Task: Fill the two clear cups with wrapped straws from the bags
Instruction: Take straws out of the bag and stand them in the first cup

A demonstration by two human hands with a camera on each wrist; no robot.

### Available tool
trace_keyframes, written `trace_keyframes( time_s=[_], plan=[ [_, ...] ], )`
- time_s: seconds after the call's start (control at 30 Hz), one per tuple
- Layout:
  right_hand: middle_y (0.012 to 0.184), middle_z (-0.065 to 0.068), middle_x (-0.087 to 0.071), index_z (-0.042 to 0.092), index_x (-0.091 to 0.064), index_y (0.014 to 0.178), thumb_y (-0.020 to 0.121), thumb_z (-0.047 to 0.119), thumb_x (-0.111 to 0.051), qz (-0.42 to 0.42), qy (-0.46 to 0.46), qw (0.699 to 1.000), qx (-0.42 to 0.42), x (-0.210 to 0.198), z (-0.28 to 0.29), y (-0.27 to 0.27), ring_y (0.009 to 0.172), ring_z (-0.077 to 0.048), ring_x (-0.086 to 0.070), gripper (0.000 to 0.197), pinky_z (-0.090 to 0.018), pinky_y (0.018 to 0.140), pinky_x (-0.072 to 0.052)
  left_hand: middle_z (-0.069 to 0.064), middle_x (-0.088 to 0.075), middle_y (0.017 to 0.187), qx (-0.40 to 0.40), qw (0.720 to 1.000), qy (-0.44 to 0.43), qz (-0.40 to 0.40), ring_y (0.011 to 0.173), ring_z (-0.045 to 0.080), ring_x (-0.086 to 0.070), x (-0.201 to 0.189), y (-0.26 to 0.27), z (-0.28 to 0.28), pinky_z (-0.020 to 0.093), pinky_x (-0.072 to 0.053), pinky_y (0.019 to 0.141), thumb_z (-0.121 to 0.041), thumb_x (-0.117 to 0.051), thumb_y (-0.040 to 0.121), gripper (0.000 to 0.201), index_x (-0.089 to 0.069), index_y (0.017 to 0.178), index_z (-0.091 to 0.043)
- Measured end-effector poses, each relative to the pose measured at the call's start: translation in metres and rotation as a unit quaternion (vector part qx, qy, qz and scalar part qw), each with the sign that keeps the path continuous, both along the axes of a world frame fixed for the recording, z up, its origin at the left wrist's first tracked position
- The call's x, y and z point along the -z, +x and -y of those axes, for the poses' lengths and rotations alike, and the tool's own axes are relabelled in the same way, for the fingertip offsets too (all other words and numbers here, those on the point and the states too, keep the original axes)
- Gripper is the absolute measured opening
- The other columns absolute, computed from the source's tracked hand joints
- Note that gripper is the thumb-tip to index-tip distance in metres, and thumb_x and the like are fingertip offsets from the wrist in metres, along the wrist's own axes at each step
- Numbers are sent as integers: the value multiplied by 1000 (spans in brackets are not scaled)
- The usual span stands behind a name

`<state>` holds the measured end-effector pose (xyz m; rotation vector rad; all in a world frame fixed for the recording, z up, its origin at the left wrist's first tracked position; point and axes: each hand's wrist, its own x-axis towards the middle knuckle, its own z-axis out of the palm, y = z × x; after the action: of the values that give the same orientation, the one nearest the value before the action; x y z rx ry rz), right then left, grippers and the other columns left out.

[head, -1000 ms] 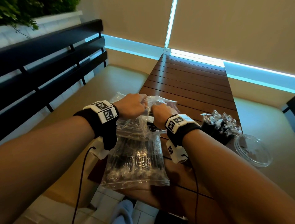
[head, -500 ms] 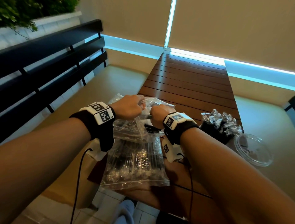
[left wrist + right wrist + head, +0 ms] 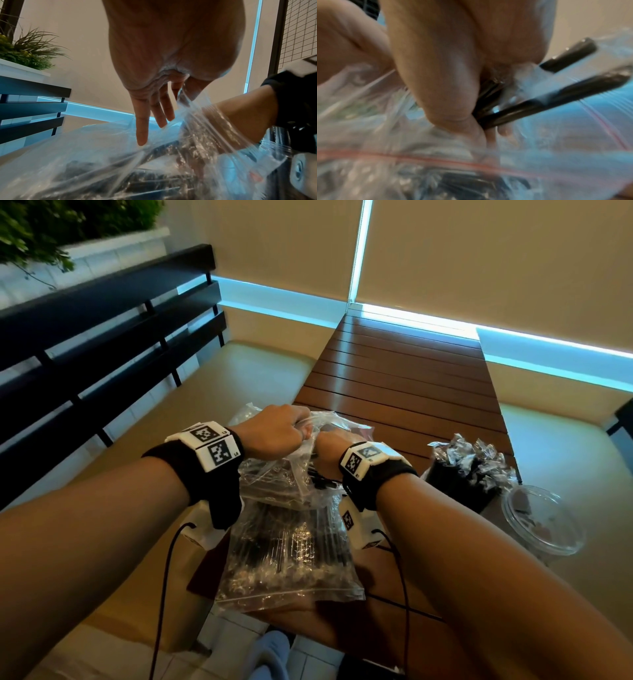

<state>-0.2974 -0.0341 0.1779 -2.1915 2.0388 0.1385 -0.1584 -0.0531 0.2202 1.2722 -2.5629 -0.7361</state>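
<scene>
A clear zip bag [image 3: 274,477] of black wrapped straws lies on the wooden table [image 3: 404,378], on top of a second such bag [image 3: 287,559]. My left hand [image 3: 277,433] pinches the upper bag's mouth between thumb and forefinger, the other fingers [image 3: 142,129] hanging straight over the bag [image 3: 102,155]. My right hand [image 3: 330,450] is inside that mouth. Its fingers [image 3: 445,81] curl round a few black straws [image 3: 539,102] within the bag [image 3: 556,155]. One clear cup [image 3: 469,474], at the right, is packed with wrapped straws. The other clear cup [image 3: 544,518] beside it holds none.
Cream bench cushions [image 3: 260,371] flank the table on both sides. A dark slatted backrest [image 3: 102,337] runs along the left. Wrist-camera cables [image 3: 164,594] trail off the near table edge.
Both hands stay at the upper bag's mouth and have drifted slightly left. The bags and cups lie as before.
</scene>
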Motion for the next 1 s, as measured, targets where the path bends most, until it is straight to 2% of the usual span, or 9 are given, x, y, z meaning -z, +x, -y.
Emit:
trace_keyframes(
  time_s=[0.2, 0.37, 0.47, 0.57, 0.7, 0.8, 0.9, 0.93, 1.0],
  plan=[
    [134, -14, -55, 3, -55, 129, 99, 14, -47, -64, 13, 997, -30, 4, 7, 3, 123, -27, -52, 32, -28, 96, -40, 11, -66, 100, 1, 1000, 8, -4, 94, 28, -61, 1, 5, 1, 47, -48, 84, -21, -47, 101, 21, -61, 106, -7],
    [113, -4, -60, 16, -61, 111, 90, 29, -60, -85, 16, 995, -40, -4, 2, 10, 108, -26, -57, 25, -40, 90, -47, 12, -65, 97, 4, 1000, 15, 3, 89, 30, -60, 0, 12, 2, 46, -48, 80, -24, -46, 102, 23, -61, 104, -6],
    [101, 0, -59, 18, -64, 102, 88, 30, -62, -51, 9, 997, -49, -2, 0, 10, 95, -26, -60, 19, -38, 78, -50, 15, -65, 96, -2, 1000, 24, -4, 81, 28, -60, 3, 13, 4, 45, -49, 74, -21, -46, 102, 21, -60, 103, -5],
    [78, 4, -52, 19, -55, 76, 82, 29, -68, 5, 40, 998, -41, 1, -4, 7, 79, -24, -57, 17, -30, 64, -43, 18, -65, 98, -12, 999, 31, -7, 80, 25, -59, 3, 15, 4, 48, -50, 76, -17, -46, 101, 21, -59, 108, -3],
    [88, 1, -50, 23, -50, 89, 88, 31, -64, -9, 30, 999, -36, 14, -19, 13, 80, -18, -49, 16, -28, 65, -37, 10, -62, 100, -20, 1000, -19, 11, 88, 31, -60, 4, 11, 0, 47, -52, 79, -13, -49, 98, 11, -55, 105, -7],
    [89, -1, -58, 21, -46, 81, 83, 27, -68, -16, 57, 998, 5, 16, -25, 9, 79, -23, -55, 23, -31, 66, -43, 3, -49, 118, 48, 981, -186, 24, 89, 19, -56, 4, 6, -12, 33, -55, 71, -7, -67, 83, 37, -48, 113, -16],
    [85, -24, -47, 3, -47, 84, 73, 7, -74, -39, 93, 988, 113, 3, -23, 49, 79, -37, -48, 29, -39, 67, -35, 6, -58, 107, 231, 906, -353, 31, 86, 17, -55, 3, -7, -32, 26, -49, 68, -10, -71, 71, 37, -58, 106, -14],
    [82, -32, -40, -2, -45, 87, 67, -5, -72, -39, 146, 984, 95, -13, -26, 46, 72, -43, -39, 34, -45, 66, -29, 3, -62, 101, 281, 885, -370, 34, 85, 16, -56, 5, -11, -36, 27, -48, 69, -16, -71, 72, 33, -61, 104, -16],
    [78, -37, -37, -1, -49, 96, 64, -10, -74, 21, 143, 984, 103, -11, -27, 43, 64, -48, -34, 42, -48, 66, -33, -6, -67, 96, 307, 891, -324, 87, 85, 13, -61, 8, -15, -37, 32, -52, 78, -30, -68, 80, 25, -65, 104, -23]
  ],
)
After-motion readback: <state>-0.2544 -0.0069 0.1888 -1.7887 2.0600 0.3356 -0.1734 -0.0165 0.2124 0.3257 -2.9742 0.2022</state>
